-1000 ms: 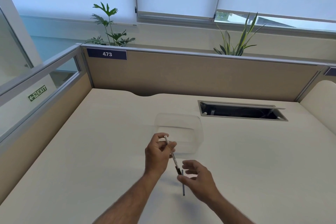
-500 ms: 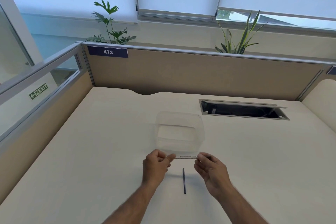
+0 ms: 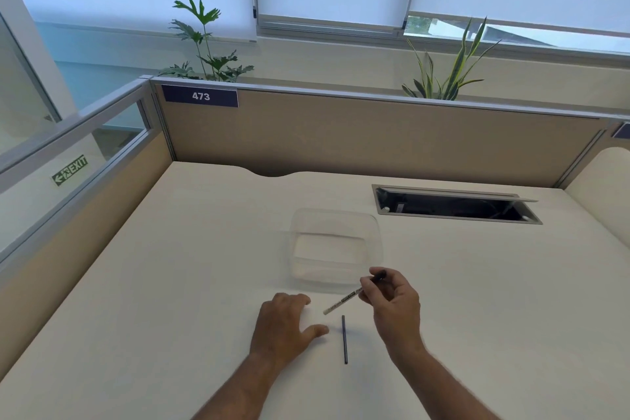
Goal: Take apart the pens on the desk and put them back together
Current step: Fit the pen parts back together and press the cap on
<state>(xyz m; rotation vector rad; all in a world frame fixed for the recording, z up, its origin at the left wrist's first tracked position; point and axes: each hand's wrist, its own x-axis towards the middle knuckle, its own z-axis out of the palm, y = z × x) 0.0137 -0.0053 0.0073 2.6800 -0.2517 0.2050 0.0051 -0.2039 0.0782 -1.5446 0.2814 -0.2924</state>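
A white pen barrel (image 3: 344, 301) with black print and a dark tip end is held at its dark end by my right hand (image 3: 395, 305); its white end slants down to the left, just above the desk. A thin dark refill (image 3: 344, 339) lies alone on the desk, pointing away from me, between my two hands. My left hand (image 3: 284, 326) rests palm down on the desk left of the refill, fingers curled under, thumb out; whether it holds anything is hidden.
A clear plastic tub (image 3: 335, 249) stands just beyond my hands. An open cable slot (image 3: 456, 206) is cut into the beige desk (image 3: 153, 300) at the back right. Beige partitions (image 3: 375, 137) wall the back and left.
Both hands held the pen level between them half a second ago. My left hand has let go and dropped to the desk; my right hand keeps the barrel, now tilted. The refill has not moved.
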